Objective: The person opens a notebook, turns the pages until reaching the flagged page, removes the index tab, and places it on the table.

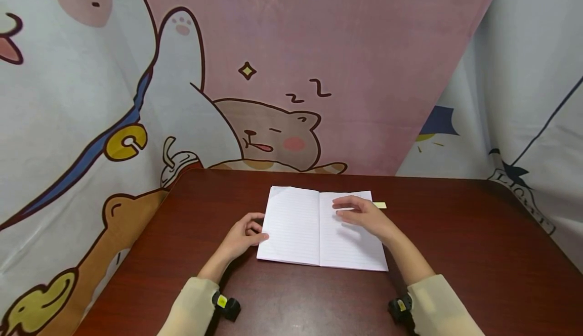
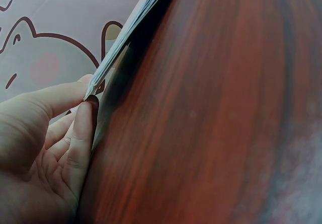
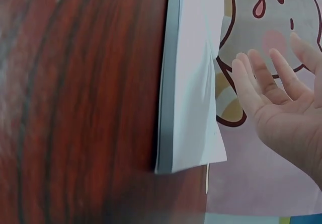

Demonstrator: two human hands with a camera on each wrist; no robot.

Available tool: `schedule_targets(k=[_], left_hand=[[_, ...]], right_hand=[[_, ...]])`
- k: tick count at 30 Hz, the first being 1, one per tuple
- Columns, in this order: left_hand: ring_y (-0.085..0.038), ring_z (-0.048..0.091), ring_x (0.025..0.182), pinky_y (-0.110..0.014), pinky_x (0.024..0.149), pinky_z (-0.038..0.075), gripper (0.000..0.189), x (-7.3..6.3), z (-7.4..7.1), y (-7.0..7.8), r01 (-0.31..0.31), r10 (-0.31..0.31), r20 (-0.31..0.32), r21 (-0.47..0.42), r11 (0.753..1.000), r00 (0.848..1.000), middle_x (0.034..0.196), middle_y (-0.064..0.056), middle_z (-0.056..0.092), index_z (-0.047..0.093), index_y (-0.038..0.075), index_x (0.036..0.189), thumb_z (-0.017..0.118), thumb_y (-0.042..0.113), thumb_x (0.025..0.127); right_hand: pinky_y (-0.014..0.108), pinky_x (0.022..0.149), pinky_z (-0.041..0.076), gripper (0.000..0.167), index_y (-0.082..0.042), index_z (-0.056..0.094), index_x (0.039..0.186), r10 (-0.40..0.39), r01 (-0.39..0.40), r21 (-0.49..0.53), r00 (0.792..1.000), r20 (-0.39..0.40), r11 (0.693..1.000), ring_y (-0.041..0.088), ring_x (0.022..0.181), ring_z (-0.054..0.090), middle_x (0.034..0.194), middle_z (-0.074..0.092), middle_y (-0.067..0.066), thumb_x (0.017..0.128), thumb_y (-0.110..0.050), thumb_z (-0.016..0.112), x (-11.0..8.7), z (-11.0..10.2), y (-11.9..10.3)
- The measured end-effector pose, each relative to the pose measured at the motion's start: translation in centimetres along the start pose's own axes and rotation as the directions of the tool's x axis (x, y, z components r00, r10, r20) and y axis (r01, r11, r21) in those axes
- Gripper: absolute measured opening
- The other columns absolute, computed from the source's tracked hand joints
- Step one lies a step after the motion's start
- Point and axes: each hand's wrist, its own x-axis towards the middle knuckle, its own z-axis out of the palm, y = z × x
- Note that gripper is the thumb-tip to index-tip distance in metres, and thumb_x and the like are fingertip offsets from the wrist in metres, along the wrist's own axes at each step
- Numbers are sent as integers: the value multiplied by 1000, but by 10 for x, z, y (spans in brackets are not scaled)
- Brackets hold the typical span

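Note:
An open notebook [image 1: 291, 229] with white lined pages lies on the table. At its left edge my left hand [image 1: 242, 237] pinches the pages, the thumb on top and a finger beneath. The left wrist view shows this hand [image 2: 50, 138] at the corner of the page stack [image 2: 126, 38]. Above the right page hovers my right hand [image 1: 362, 214], its fingers spread and slightly bent. From the right wrist, this hand [image 3: 282, 93] appears apart from the notebook [image 3: 193, 93], holding nothing. A pale yellow tab [image 1: 380, 205] sticks out past the right page's edge.
The dark red-brown wooden table [image 1: 218, 194] has its far edge against a cloth backdrop [image 1: 364, 73] printed with cartoon animals. A white curtain [image 1: 533, 47] hangs at the right. Black wrist cameras [image 1: 230, 308] sit by both sleeves.

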Motion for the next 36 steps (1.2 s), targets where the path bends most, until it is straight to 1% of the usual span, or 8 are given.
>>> schedule_targets(k=[5, 8, 12, 16, 22, 27, 32, 36], left_hand=[[-9, 56, 71, -21, 66, 53, 57, 0, 1, -1, -9, 9, 2, -1, 1000, 1000, 94, -12, 62, 49, -4, 139, 74, 8, 88], [-10, 56, 72, -20, 66, 53, 57, -3, 1, 4, -5, 5, 0, 5, 1000, 1000, 95, -13, 62, 49, -4, 138, 74, 7, 88], [-11, 56, 73, -21, 67, 53, 56, -3, 1, 4, 2, -2, 1, 12, 1000, 1000, 96, -15, 62, 49, -4, 138, 73, 6, 89], [-11, 56, 73, -21, 68, 54, 57, 0, 0, -1, 5, -5, 2, 6, 1000, 1000, 96, -14, 62, 49, -2, 139, 74, 8, 89], [-10, 57, 72, -21, 69, 54, 55, 0, 1, 0, 11, -11, -6, 9, 1000, 1000, 95, -13, 62, 51, 0, 137, 75, 9, 88], [-10, 58, 71, -21, 68, 54, 54, 0, 2, -1, 21, -20, -22, 14, 1000, 1000, 93, -11, 62, 53, 1, 136, 75, 7, 87], [-10, 57, 72, -21, 68, 54, 55, 0, 2, -1, 12, -12, -13, 19, 1000, 1000, 94, -13, 62, 52, 1, 136, 75, 7, 87], [-10, 57, 72, -21, 68, 53, 55, 1, 1, 0, 11, -11, -8, 20, 1000, 1000, 95, -13, 62, 51, 1, 137, 75, 8, 88]], right_hand=[[26, 93, 56, 46, 7, 54, 135, -3, 2, -8, 999, -50, 1000, 36, 122, 61, 137, 57, 30, 97, -16, 65, -2, -7, 2], [23, 92, 56, 46, 8, 55, 134, -5, 6, 10, 996, -89, 1000, 17, 113, 66, 136, 57, 28, 96, -16, 66, -3, -11, 4], [23, 91, 56, 45, 10, 54, 132, -21, 27, 44, 991, -132, 999, -3, 101, 63, 135, 56, 30, 96, -13, 65, -5, -15, 9], [26, 92, 57, 43, 11, 53, 132, -19, 30, 63, 986, -168, 998, 1, 102, 65, 136, 53, 33, 97, -12, 63, -6, -20, 15], [21, 89, 56, 44, 9, 54, 133, -1, 6, 20, 971, -239, 1000, 9, 105, 66, 136, 54, 32, 98, -16, 63, -9, -29, 20], [16, 85, 54, 46, 8, 53, 135, 31, -36, -11, 955, -296, 999, 2, 99, 63, 135, 54, 30, 98, -19, 63, -12, -36, 25], [11, 82, 51, 49, 7, 52, 136, 52, -67, -30, 940, -337, 997, -9, 93, 58, 135, 54, 29, 99, -23, 63, -14, -42, 29], [8, 81, 49, 49, 5, 52, 137, 85, -111, -54, 931, -356, 992, -12, 92, 54, 139, 53, 27, 99, -25, 62, -15, -44, 31]])
